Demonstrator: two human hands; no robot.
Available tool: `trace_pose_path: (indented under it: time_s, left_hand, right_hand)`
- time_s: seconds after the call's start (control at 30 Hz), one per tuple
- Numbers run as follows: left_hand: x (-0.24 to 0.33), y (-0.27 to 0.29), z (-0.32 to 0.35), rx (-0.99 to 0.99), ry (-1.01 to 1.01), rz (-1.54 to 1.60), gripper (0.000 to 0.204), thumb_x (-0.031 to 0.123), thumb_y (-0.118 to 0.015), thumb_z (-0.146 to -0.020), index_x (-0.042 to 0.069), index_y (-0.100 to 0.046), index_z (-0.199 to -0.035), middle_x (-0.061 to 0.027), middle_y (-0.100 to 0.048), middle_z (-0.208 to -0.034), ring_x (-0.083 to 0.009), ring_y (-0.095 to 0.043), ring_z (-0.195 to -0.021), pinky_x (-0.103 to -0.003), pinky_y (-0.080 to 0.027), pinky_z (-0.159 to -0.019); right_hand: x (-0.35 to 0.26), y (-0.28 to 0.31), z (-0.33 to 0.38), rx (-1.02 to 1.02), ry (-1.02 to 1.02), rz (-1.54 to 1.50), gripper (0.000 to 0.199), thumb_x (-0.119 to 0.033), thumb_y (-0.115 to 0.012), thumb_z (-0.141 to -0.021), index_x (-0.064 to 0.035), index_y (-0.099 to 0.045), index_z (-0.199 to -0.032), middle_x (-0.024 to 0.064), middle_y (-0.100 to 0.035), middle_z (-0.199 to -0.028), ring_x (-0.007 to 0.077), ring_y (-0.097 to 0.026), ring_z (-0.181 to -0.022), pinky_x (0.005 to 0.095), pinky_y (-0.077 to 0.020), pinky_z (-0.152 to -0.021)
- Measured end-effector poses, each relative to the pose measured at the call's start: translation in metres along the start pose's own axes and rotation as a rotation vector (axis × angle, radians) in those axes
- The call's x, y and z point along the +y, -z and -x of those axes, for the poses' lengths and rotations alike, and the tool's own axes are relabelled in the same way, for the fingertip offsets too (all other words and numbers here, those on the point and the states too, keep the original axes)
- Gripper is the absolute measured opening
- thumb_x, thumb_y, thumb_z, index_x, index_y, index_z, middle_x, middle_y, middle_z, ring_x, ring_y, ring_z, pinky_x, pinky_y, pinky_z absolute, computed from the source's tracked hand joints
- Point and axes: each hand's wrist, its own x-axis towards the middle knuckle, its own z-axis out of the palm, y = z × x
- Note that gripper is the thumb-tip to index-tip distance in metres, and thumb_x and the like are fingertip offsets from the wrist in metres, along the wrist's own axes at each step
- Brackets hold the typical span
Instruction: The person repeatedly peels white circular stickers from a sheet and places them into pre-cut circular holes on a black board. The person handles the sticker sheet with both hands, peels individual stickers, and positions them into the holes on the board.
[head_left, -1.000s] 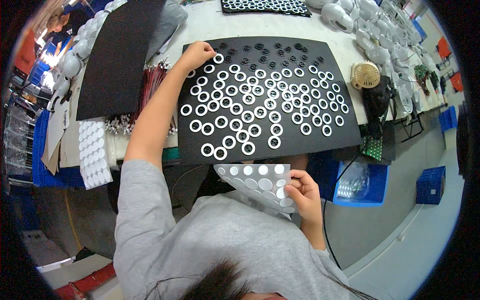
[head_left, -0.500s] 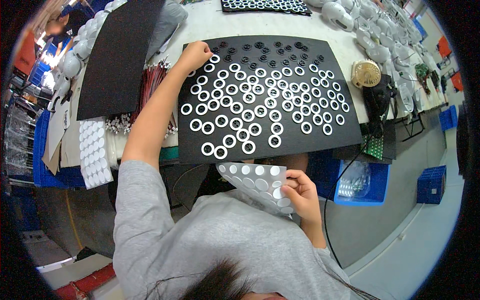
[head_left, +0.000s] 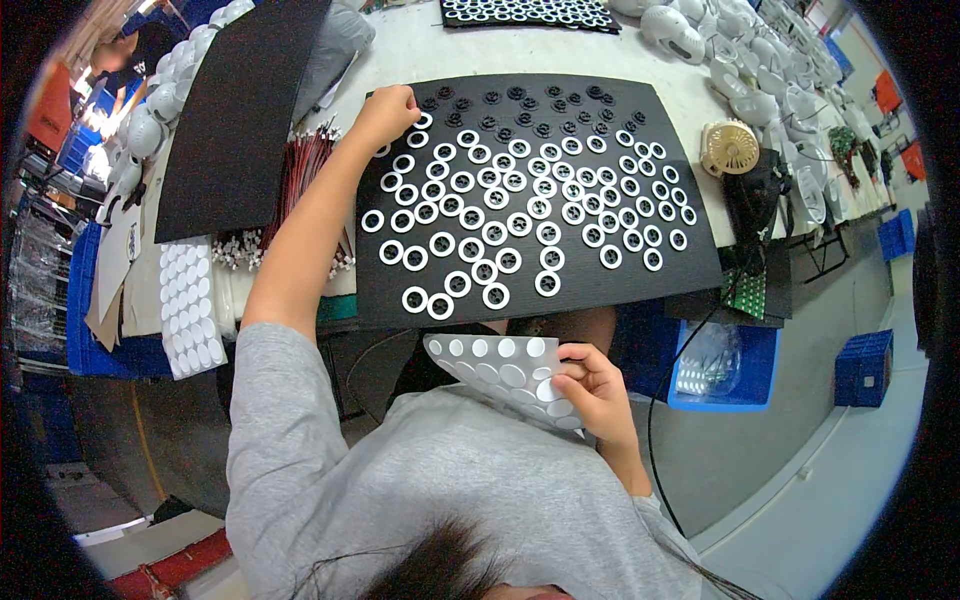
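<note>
Head view: most black discs (head_left: 442, 243) wear white rings (head_left: 414, 309); upper-centre ones are bare.
Right hand (head_left: 595, 393) pinches sticker sheet (head_left: 490, 365); left hand (head_left: 393, 113) is at one ring (head_left: 430, 122) (I cannot tell its grip).

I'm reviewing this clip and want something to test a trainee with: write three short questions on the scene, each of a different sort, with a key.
1. What is the person's right hand holding?
2. True or false: the all-black parts lie toward the far edge of the black board.
3. Which of these is just to the right of the black board?
A) the red wires
B) the small round fan
C) the grey bag

Key: 1. A sheet of round white discs. 2. True. 3. B.
</note>
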Motion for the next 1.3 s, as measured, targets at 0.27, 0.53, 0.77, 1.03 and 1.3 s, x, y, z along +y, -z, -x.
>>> trace_pose_path:
  time_s: [0.27,0.53,0.77,1.03,1.3]
  left_hand:
    - [0.008,0.002,0.002,-0.050,0.017,0.046,0.012,0.010,-0.053,-0.064,0.000,-0.055,-0.069,-0.0173,-0.056,-0.072,-0.0284,-0.055,-0.070,-0.033,-0.043,-0.064]
    - [0.004,-0.002,0.003,-0.019,-0.017,0.130,0.010,0.008,-0.051,-0.066,0.000,-0.054,-0.070,-0.0164,-0.056,-0.071,-0.0287,-0.055,-0.071,-0.035,-0.042,-0.063]
    - [0.003,-0.003,0.010,0.134,-0.034,0.035,0.012,0.011,-0.051,-0.067,0.000,-0.054,-0.070,-0.0164,-0.056,-0.074,-0.0296,-0.054,-0.072,-0.037,-0.042,-0.065]
    - [0.082,0.041,0.068,-0.083,-0.243,0.479,0.019,0.018,-0.058,-0.069,0.000,-0.054,-0.070,-0.0074,-0.051,-0.061,-0.0139,-0.047,-0.053,-0.026,-0.038,-0.050]
    - [0.167,0.052,0.189,-0.085,-0.903,0.397,0.025,0.025,-0.065,-0.057,0.009,-0.046,-0.064,-0.0032,-0.041,-0.067,-0.0174,-0.042,-0.061,-0.029,-0.032,-0.055]
  right_hand:
    - [0.000,-0.001,0.000,0.008,0.001,0.009,0.024,0.000,-0.048,-0.077,0.0013,-0.043,-0.101,0.0066,-0.056,-0.086,0.0076,-0.052,-0.076,0.0188,-0.0402,-0.066]
    - [0.000,-0.001,0.001,0.004,-0.001,0.021,0.025,0.001,-0.048,-0.077,0.0015,-0.043,-0.101,0.0073,-0.056,-0.087,0.0078,-0.052,-0.077,0.0191,-0.0404,-0.067]
    - [0.000,-0.001,0.001,-0.008,0.012,0.024,0.024,0.001,-0.047,-0.076,0.0017,-0.043,-0.100,0.0072,-0.056,-0.088,0.0073,-0.051,-0.076,0.0191,-0.0402,-0.066]
    - [-0.006,0.000,0.000,0.036,0.001,-0.123,0.024,0.002,-0.049,-0.075,0.0013,-0.044,-0.099,0.0058,-0.056,-0.084,0.0064,-0.051,-0.073,0.0180,-0.0397,-0.063]
    - [-0.009,0.001,-0.008,0.013,0.102,-0.324,0.014,0.002,-0.048,-0.075,-0.0020,-0.041,-0.086,0.0057,-0.055,-0.077,0.0076,-0.052,-0.068,0.0181,-0.0406,-0.060]
